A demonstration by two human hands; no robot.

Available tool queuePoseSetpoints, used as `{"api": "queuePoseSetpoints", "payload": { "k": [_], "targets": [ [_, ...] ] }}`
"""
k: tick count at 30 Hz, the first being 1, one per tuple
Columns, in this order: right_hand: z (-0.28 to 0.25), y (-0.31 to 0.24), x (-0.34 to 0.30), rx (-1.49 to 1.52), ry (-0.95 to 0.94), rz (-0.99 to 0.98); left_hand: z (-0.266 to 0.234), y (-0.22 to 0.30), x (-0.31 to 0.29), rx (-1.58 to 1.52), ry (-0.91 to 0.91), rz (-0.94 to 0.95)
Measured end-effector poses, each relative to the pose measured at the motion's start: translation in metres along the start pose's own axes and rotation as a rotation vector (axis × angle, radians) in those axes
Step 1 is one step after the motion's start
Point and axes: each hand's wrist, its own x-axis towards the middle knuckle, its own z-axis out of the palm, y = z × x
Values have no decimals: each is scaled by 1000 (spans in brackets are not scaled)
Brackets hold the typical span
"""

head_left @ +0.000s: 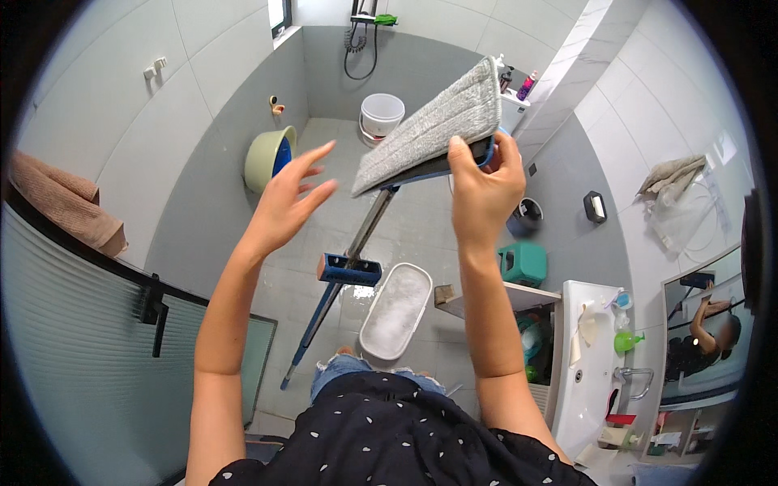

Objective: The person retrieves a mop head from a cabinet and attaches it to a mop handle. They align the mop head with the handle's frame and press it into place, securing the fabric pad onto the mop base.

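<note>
My right hand grips the end of a flat mop's head, thumb on the pad side and fingers behind. The mop's grey fluffy pad is tilted up and faces me, with a dark blue-edged plate under it. From the head, a metal pole slants down to the left, its lower tip near the floor. A blue sliding block sits partway along the pole. My left hand is left of the pad, fingers spread, holding nothing. Below the mop, a white oval basin holds white suds.
A yellow-green tub leans by the left wall. A white bucket stands at the back. To my right are a dark bin, a teal container and a washbasin. A glass door is on my left.
</note>
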Motion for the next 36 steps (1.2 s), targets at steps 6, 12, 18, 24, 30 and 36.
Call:
{"api": "queuePoseSetpoints", "payload": {
  "k": [6, 12, 18, 24, 30, 36],
  "targets": [
    [22, -13, -34, -173, 81, -29, 30, 95, 70, -117, -101, 192],
    [20, -2, -67, -281, 91, -151, 46, 89, 71, -255, -206, 52],
    [-5, 1, -80, -215, -175, -187, 40, 81, 43, -593, -208, -132],
    [-32, 15, -71, -126, -295, -117, 67, 88, 16, -626, -123, -141],
    [-70, 40, -71, 20, -480, 16, 94, 85, -5, -495, -165, -137],
    [-90, 60, -80, 292, -584, -47, 108, 106, -19, -675, -148, -233]
  ]
}}
